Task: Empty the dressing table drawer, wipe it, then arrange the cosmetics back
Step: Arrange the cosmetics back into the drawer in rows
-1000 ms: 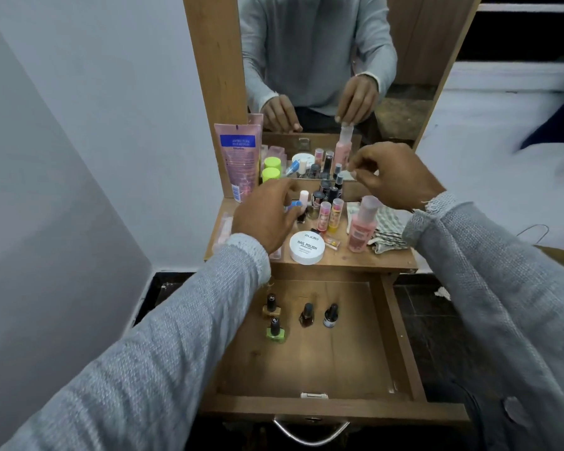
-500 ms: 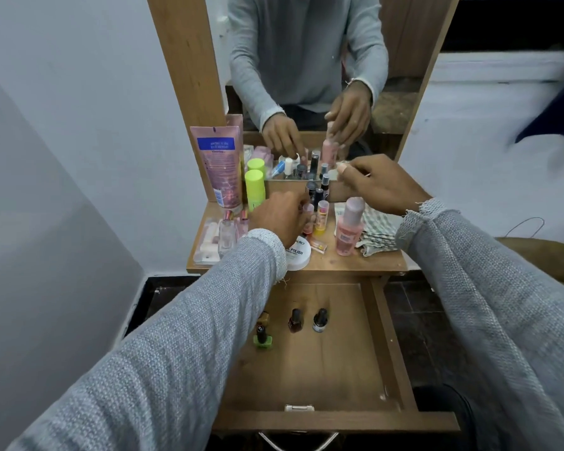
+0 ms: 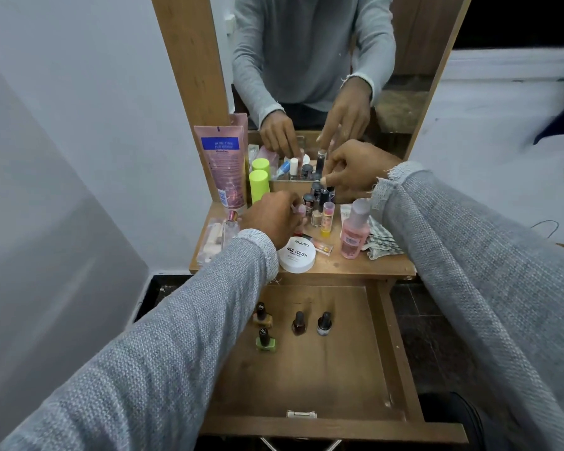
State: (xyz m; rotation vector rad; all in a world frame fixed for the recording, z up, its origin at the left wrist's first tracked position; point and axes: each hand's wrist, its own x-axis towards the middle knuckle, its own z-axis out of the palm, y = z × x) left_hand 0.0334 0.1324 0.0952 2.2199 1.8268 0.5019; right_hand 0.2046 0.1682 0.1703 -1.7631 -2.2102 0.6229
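The wooden drawer (image 3: 394,353) is pulled open, and several nail polish bottles (image 3: 298,322) stand in its far half, one of them green (image 3: 266,340). On the dressing table top (image 3: 355,266) a cluster of small cosmetics (image 3: 319,203) stands in front of the mirror. My left hand (image 3: 271,219) is closed around a small pink-capped bottle (image 3: 301,208) at the cluster's left side. My right hand (image 3: 355,170) pinches the cap of a dark-capped nail polish bottle (image 3: 329,187) at the back of the cluster.
A pink tube (image 3: 223,167) and a green-capped bottle (image 3: 259,185) stand at the back left. A white nail polish remover tub (image 3: 296,253), a pink bottle (image 3: 355,229) and a striped cloth (image 3: 380,239) lie near the table's front. A wall is close on the left.
My right hand has come down from above the pink bottle to the small bottles at the back. My left hand stays at the cluster's left. The view has tilted up slightly.
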